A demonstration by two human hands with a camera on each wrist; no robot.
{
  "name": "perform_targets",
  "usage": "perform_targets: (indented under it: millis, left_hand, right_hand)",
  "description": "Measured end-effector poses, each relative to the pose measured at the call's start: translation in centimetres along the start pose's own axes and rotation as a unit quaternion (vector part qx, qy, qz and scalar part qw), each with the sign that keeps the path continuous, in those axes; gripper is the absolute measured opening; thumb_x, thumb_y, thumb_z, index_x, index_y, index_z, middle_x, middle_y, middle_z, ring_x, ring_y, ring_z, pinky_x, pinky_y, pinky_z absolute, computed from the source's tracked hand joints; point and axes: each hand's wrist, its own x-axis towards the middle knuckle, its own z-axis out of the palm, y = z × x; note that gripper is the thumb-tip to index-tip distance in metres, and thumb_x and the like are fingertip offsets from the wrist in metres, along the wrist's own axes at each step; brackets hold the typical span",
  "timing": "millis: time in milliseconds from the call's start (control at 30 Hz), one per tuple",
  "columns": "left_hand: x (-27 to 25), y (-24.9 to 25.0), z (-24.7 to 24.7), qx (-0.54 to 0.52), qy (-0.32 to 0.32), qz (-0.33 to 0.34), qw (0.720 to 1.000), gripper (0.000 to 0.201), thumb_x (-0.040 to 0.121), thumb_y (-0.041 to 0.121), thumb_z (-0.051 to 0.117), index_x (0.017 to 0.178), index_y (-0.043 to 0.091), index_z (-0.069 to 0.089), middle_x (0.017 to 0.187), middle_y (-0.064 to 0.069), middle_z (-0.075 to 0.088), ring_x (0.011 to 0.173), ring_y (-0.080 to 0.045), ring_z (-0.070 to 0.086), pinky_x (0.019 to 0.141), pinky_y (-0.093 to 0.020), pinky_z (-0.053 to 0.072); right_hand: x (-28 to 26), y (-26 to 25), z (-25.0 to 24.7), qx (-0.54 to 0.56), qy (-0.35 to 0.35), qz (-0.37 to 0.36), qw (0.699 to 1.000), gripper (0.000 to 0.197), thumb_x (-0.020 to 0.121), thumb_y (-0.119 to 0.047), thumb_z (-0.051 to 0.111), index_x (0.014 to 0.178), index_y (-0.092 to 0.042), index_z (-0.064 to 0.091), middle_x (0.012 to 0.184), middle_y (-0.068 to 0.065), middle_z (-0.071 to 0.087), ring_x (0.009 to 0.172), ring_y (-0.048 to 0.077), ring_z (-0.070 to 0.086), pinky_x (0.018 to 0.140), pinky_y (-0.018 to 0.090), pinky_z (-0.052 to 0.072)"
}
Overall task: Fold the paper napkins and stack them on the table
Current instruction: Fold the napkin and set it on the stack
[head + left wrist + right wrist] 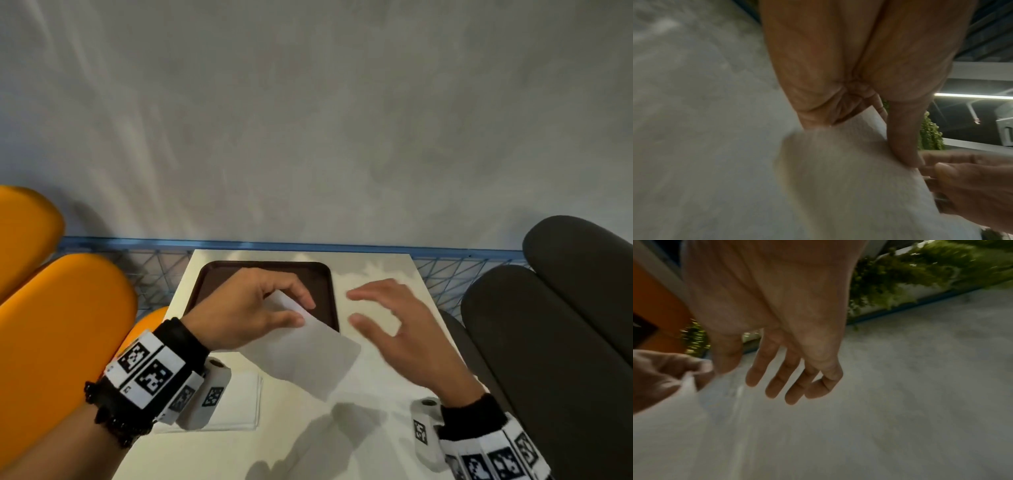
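Napkin (301, 356) hangs above the white surface (376, 267), just in front of the brown tray (212, 274), pinched by the left hand (246, 308). Right hand (404, 329), just right of the tray, is spread, holding nothing. Folded stack (239, 401) lies nearer, under the left wrist.

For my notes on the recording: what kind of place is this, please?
Probably a cafe or fast-food eating area: a small white table bearing a brown serving tray, orange and dark padded seats on either side, and paper napkins.
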Motion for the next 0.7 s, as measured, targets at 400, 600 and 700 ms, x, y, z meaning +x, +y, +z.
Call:
perform_targets:
  millis: [400,600,700]
  left_hand:
    - [-1.0,0.9,1.0,-0.065,0.055,-0.01,0.996,0.018,0.078,0.043,0.076,0.09,0.031,0.08,0.089,0.018,0.076,0.089,-0.008,0.07,0.082,-0.03,0.057]
    - [-2.8,-0.5,-1.3,-0.073,0.131,-0.08,0.985,0.011,0.076,0.04,0.077,0.078,0.03,0.08,0.085,0.018,0.075,0.088,0.001,0.067,0.073,-0.012,0.053]
    - [-4.1,-1.8,-1.5,-0.059,0.119,-0.114,0.985,0.009,0.078,0.038,0.077,0.077,0.03,0.08,0.085,0.018,0.075,0.088,-0.002,0.068,0.074,-0.019,0.054]
  right_hand:
    - [2.0,-2.9,4.3,-0.012,-0.139,-0.093,0.986,0.044,0.099,-0.053,0.032,0.081,-0.021,0.058,0.073,-0.009,0.051,0.07,0.012,0.046,0.065,0.031,0.04]
    - [-0.7,1.6,4.2,-0.084,-0.25,0.013,0.965,0.044,0.103,-0.05,0.039,0.08,-0.019,0.059,0.082,-0.006,0.059,0.082,0.012,0.05,0.08,0.032,0.043]
    - [-0.7,2.2,3.8,-0.212,-0.31,0.1,0.921,0.032,0.102,-0.05,0.043,0.122,-0.034,0.063,0.124,-0.014,0.057,0.118,0.011,0.049,0.1,0.037,0.037]
